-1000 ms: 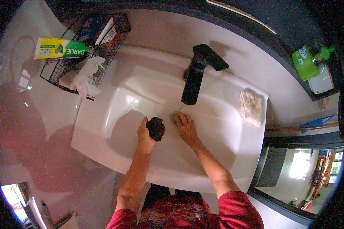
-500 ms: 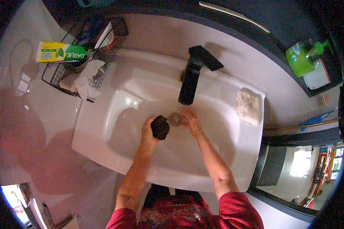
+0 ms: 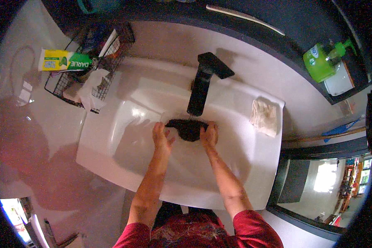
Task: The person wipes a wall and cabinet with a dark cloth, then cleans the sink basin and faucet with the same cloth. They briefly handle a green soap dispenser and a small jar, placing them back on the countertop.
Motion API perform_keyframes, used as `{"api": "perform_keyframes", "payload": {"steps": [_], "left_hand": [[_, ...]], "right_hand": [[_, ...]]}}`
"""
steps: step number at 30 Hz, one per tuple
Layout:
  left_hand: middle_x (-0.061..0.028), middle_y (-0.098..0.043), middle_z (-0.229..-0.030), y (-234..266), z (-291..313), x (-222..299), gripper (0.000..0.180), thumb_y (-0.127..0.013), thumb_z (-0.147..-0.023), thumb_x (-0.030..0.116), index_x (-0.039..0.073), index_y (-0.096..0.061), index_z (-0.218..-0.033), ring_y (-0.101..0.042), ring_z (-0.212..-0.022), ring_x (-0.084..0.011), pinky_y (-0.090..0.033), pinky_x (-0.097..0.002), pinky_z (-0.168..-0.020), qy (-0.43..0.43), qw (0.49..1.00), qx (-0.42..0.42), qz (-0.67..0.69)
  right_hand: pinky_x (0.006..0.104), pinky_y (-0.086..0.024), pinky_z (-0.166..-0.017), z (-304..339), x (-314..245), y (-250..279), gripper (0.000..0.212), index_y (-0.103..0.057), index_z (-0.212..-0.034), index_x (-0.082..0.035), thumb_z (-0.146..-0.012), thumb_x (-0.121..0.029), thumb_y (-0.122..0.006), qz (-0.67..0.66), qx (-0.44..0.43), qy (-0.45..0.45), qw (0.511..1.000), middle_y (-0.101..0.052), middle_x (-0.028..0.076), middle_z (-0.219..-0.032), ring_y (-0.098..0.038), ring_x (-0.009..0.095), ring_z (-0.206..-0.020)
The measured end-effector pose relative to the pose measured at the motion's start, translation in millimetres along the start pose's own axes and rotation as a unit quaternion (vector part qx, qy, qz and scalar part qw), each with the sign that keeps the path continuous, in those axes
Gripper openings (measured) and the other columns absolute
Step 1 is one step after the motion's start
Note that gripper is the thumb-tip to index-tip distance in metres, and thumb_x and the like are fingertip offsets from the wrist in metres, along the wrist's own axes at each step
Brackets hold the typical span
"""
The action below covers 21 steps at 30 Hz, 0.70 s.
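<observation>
A dark, limp cloth-like piece (image 3: pixel 189 129), black and fuzzy-edged, stretches between my hands over the sink basin, just below the faucet's spout; its exact kind is unclear. My left hand (image 3: pixel 163 136) has its fingertips at the left end of the piece, with the thumb apart below. On the other side, my right hand (image 3: pixel 209 134) grips the right end, its fingers partly covered by the dark piece. The black faucet (image 3: pixel 199 93) stands directly behind, and a thin stream seems to fall from its spout. The drain is hidden under the piece.
The white sink (image 3: pixel 103 144) surrounds my hands. A folded beige cloth (image 3: pixel 264 117) lies on its right rim. At the left stands a wire basket (image 3: pixel 62 89) with a toothpaste tube (image 3: pixel 66 60) on it. A dark shelf carries a comb (image 3: pixel 244 18) and a green soap bottle (image 3: pixel 319 64).
The dark piece was bunched in my left hand and is now spread across between both hands. It has come under the spout and covers the drain. The view has shifted slightly.
</observation>
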State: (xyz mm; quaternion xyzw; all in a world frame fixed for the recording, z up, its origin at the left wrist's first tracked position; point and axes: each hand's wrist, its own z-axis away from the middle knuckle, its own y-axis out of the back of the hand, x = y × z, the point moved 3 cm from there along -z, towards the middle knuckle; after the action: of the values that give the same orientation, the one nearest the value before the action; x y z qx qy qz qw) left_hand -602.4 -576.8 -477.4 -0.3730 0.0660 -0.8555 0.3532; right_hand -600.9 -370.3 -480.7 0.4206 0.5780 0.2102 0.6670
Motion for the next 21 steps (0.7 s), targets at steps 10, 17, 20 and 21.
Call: {"api": "perform_keyframes", "payload": {"steps": [10,17,20,21], "left_hand": [[-0.0076,-0.06,-0.105,-8.2,-29.7,-25.5,0.038,-0.043,-0.091,0.042,0.01,-0.056,-0.108,-0.057,-0.095,-0.0247,-0.048,-0.043,-0.077,-0.062,0.936,-0.343,0.039],[-0.0051,-0.061,-0.097,-25.9,13.9,-24.9,0.026,-0.05,-0.091,0.03,0.009,-0.056,-0.105,-0.06,-0.081,-0.0198,-0.051,-0.0341,-0.068,-0.017,0.956,-0.286,0.059],[-0.0026,-0.059,-0.1,-27.8,25.5,-30.7,0.024,-0.05,-0.091,0.025,0.008,-0.055,-0.107,-0.059,-0.085,-0.017,-0.05,-0.0295,-0.071,0.069,0.974,-0.203,0.072],[-0.003,-0.059,-0.101,-27.8,21.6,-32.2,0.026,-0.051,-0.091,0.027,0.008,-0.054,-0.109,-0.058,-0.089,-0.0172,-0.049,-0.0283,-0.075,0.09,0.969,-0.211,0.091]], "right_hand": [[0.0416,-0.046,-0.066,71.5,-157.6,30.0,0.022,-0.06,-0.091,-0.008,-0.078,-0.025,-0.062,-0.214,-0.097,0.258,0.937,-0.062,0.01,-0.085,-0.059,0.033,-0.08],[0.0403,-0.041,-0.051,17.5,-130.5,16.0,0.015,-0.056,-0.07,-0.008,-0.081,-0.019,-0.057,-0.105,0.043,0.233,0.966,-0.057,0.011,-0.071,-0.057,0.03,-0.064],[0.0423,-0.047,-0.056,3.6,-106.1,0.8,0.02,-0.06,-0.072,-0.008,-0.087,-0.017,-0.05,-0.146,-0.001,0.092,0.985,-0.058,0.014,-0.072,-0.059,0.033,-0.066],[0.0435,-0.048,-0.06,10.8,-103.9,-1.3,0.02,-0.061,-0.075,-0.008,-0.088,-0.018,-0.049,-0.098,0.008,0.109,0.989,-0.059,0.015,-0.073,-0.06,0.033,-0.068]]}}
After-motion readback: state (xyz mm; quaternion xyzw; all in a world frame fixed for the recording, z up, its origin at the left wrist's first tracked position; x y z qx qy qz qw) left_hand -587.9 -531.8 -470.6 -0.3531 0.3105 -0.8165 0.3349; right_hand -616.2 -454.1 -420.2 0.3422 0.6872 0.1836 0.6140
